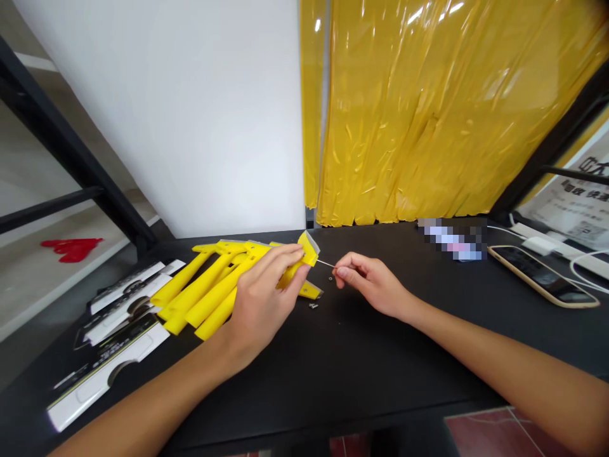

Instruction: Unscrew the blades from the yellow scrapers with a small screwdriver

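Note:
My left hand (pixel 266 285) is closed around a yellow scraper (pixel 309 247), its head with a pale metal edge sticking out past my fingertips. My right hand (pixel 368 279) pinches a thin metal hex key (pixel 326 263), whose far end meets the scraper's head. Most of the short end is hidden in my fingers. Several more yellow scrapers (pixel 204 295) lie in a pile under and left of my left hand. Small screws (pixel 313 306) and a tiny ring-shaped part (pixel 330 278) rest on the black table (pixel 371 362) between my hands.
Black-and-white card boxes (pixel 111 368) lie at the left. On the right are a phone (pixel 542 276), a white power strip (pixel 561 247) with cables, and a blurred-out item (pixel 454 240). A white panel (pixel 214 120) and yellow plastic curtain (pixel 419 120) stand behind.

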Action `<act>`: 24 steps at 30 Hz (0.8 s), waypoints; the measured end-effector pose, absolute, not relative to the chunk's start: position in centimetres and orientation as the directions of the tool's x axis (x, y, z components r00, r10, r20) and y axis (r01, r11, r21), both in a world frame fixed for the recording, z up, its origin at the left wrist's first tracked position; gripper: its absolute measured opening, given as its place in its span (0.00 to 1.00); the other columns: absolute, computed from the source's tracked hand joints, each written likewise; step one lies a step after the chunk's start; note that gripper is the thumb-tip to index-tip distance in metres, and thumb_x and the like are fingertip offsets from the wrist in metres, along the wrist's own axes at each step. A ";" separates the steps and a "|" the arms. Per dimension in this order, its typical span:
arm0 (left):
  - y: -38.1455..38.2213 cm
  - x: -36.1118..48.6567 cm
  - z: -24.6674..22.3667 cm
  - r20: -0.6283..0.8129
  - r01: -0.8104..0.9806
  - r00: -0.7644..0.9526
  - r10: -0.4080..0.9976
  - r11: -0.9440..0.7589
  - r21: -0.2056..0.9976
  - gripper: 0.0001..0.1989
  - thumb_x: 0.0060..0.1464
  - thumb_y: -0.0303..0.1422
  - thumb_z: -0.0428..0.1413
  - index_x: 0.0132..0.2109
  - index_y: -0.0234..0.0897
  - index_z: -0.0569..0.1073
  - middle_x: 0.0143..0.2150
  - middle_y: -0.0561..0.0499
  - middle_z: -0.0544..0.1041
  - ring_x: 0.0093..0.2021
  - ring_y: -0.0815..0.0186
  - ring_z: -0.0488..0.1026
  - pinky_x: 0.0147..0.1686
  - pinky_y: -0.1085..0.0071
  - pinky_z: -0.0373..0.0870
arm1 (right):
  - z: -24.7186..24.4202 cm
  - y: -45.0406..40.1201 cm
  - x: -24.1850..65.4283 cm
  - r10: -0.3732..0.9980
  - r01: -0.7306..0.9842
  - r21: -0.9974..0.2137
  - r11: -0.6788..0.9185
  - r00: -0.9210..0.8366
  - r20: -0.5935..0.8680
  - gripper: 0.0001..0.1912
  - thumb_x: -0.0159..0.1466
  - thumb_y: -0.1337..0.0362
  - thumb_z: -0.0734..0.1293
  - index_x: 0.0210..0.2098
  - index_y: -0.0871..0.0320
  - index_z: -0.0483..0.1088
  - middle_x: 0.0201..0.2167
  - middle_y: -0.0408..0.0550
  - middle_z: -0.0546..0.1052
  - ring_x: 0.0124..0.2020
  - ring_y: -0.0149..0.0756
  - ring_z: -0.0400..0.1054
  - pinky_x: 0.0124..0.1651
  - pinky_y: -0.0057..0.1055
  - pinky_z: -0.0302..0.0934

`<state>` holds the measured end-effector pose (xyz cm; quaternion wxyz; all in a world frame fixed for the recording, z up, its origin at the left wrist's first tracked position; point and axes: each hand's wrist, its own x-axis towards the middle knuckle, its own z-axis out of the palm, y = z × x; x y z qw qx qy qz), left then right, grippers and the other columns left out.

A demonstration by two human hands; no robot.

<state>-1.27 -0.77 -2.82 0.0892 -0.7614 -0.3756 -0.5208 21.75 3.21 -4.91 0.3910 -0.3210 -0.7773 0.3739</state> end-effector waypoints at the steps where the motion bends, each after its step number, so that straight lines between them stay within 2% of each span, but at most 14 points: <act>1: -0.7 -1.3 -2.9 0.859 0.662 0.183 0.478 -0.706 0.252 0.08 0.60 0.26 0.60 0.47 0.39 0.77 0.48 0.46 0.82 0.49 0.61 0.80 0.50 0.62 0.79 | -4.9 3.2 21.7 0.791 0.221 -0.824 0.521 -0.489 0.368 0.17 0.73 0.52 0.61 0.38 0.58 0.72 0.31 0.44 0.75 0.34 0.32 0.69 0.40 0.30 0.63; 4: -0.7 -1.4 -2.9 0.856 0.659 0.205 0.475 -0.713 0.238 0.08 0.61 0.27 0.60 0.47 0.39 0.76 0.49 0.46 0.82 0.50 0.61 0.79 0.51 0.62 0.78 | -5.1 3.1 21.5 0.804 0.240 -0.829 0.505 -0.482 0.350 0.19 0.73 0.51 0.59 0.40 0.58 0.73 0.32 0.45 0.74 0.31 0.31 0.66 0.34 0.28 0.62; 7: -0.7 -1.5 -2.7 0.859 0.679 0.199 0.472 -0.698 0.226 0.07 0.61 0.27 0.59 0.46 0.39 0.76 0.48 0.46 0.82 0.50 0.60 0.80 0.49 0.63 0.78 | -5.3 3.2 21.4 0.820 0.176 -0.874 0.453 -0.468 0.331 0.15 0.70 0.51 0.64 0.44 0.56 0.70 0.34 0.44 0.72 0.33 0.31 0.66 0.35 0.28 0.63; 10: -0.8 -1.4 -2.3 0.863 0.694 0.170 0.475 -0.680 0.238 0.05 0.61 0.27 0.60 0.44 0.40 0.76 0.48 0.47 0.82 0.48 0.61 0.80 0.45 0.66 0.79 | -5.4 3.2 21.4 0.838 0.127 -0.899 0.420 -0.434 0.330 0.14 0.66 0.53 0.69 0.42 0.56 0.67 0.33 0.43 0.72 0.33 0.31 0.67 0.36 0.28 0.63; 13: -0.8 -1.4 -2.0 0.832 0.686 0.133 0.539 -0.655 0.315 0.04 0.61 0.28 0.60 0.44 0.39 0.76 0.47 0.48 0.82 0.47 0.62 0.80 0.43 0.68 0.78 | -4.9 3.0 21.6 0.824 0.218 -0.850 0.480 -0.445 0.350 0.13 0.70 0.53 0.64 0.38 0.57 0.69 0.32 0.44 0.74 0.33 0.32 0.68 0.38 0.29 0.63; 17: -0.7 -1.4 -1.8 0.766 0.686 0.082 0.637 -0.594 0.420 0.02 0.62 0.30 0.59 0.42 0.39 0.77 0.45 0.49 0.82 0.43 0.63 0.79 0.37 0.70 0.76 | -4.1 2.2 21.6 0.782 0.356 -0.735 0.577 -0.499 0.372 0.19 0.74 0.53 0.57 0.35 0.57 0.71 0.28 0.42 0.73 0.30 0.31 0.67 0.35 0.29 0.61; 21: -0.6 -1.4 -1.6 0.695 0.654 0.010 0.719 -0.531 0.540 0.05 0.60 0.34 0.61 0.42 0.39 0.76 0.38 0.51 0.81 0.36 0.65 0.79 0.32 0.72 0.74 | -4.1 1.6 21.3 0.824 0.402 -0.730 0.552 -0.394 0.407 0.13 0.72 0.52 0.61 0.42 0.54 0.67 0.28 0.41 0.72 0.27 0.31 0.65 0.29 0.27 0.60; 24: -0.5 -1.3 -1.7 0.638 0.598 -0.026 0.769 -0.499 0.627 0.06 0.58 0.36 0.62 0.41 0.39 0.76 0.37 0.52 0.81 0.34 0.65 0.79 0.32 0.72 0.74 | -4.4 1.5 21.6 0.795 0.438 -0.663 0.607 -0.313 0.520 0.10 0.70 0.55 0.64 0.45 0.54 0.65 0.29 0.42 0.74 0.25 0.31 0.66 0.27 0.27 0.61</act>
